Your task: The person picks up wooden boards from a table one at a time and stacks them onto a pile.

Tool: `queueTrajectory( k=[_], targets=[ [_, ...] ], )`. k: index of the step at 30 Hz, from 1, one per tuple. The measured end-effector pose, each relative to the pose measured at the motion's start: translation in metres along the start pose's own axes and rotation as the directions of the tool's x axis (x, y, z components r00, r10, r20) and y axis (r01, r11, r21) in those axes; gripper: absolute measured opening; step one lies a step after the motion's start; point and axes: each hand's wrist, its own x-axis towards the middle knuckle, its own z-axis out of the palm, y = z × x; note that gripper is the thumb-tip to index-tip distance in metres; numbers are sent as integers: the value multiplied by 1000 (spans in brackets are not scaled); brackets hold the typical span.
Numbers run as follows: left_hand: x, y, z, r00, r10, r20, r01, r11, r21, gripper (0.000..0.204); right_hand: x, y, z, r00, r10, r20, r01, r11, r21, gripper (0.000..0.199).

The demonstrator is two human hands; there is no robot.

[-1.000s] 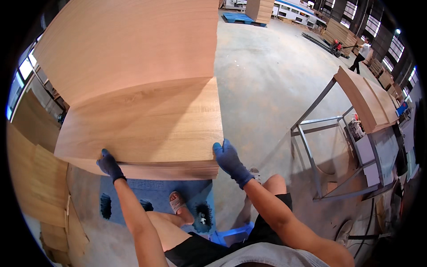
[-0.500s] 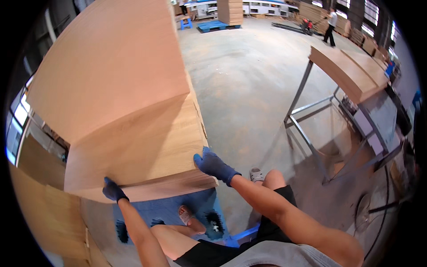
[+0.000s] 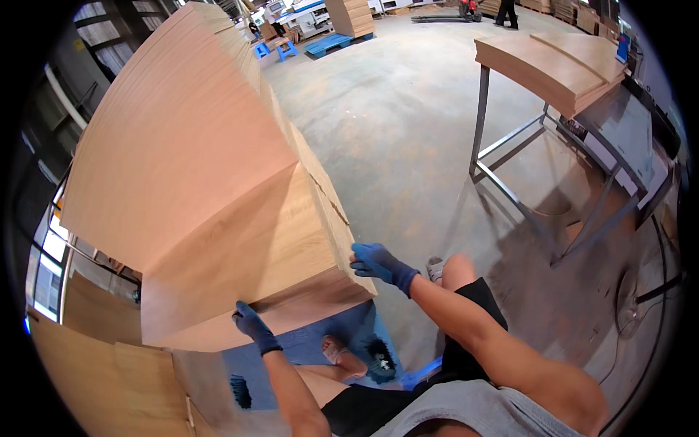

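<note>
In front of me a stack of wood-faced panels [image 3: 240, 269] sits low on a blue base [image 3: 306, 342]. A taller stack of similar boards [image 3: 182, 146] rises directly behind it. My left hand [image 3: 255, 328], in a blue glove, is closed at the stack's front edge, its fingertips by the top panel. Beside the right front edge is my right hand [image 3: 382, 266], also gloved, with its fingers curled in. Whether it grips a board edge or only rests against it is hard to make out.
To the right, a metal-framed stand [image 3: 510, 193] carries more boards [image 3: 546, 69]. A fan [image 3: 628, 298] stands on the floor at the lower right. Large sheets [image 3: 95, 371] lean at the lower left. Far back are a blue pallet [image 3: 329, 45] with boards and a person [image 3: 507, 14].
My view has turned and shifted. My left hand has slid rightward along the front edge. My right hand has moved off the top's right edge, and its fingers have curled in.
</note>
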Motion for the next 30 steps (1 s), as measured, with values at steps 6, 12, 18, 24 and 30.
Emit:
queueTrajectory(
  k=[6, 12, 18, 24, 30],
  targets=[
    [-33, 26, -3, 996, 80, -32, -81, 996, -37, 48, -84, -14, -73, 960, 252, -125, -161, 857, 490, 14],
    [-37, 34, 4, 993, 107, -50, -104, 993, 55, 51, -157, -59, -202, 923, -68, -380, 229, 888, 398, 21],
    [-37, 38, -2, 999, 51, -9, -51, 998, 31, 55, -243, -158, -278, 786, -349, -511, 567, 736, 370, 25],
    [-59, 52, 14, 972, -233, 35, 236, 954, -185, 50, -312, -246, -322, 668, -449, -594, 726, 570, 385, 33],
    [-46, 38, 4, 936, -329, 128, 353, 880, -319, 47, -302, -285, -342, 595, -497, -632, 793, 489, 363, 40]
  ],
)
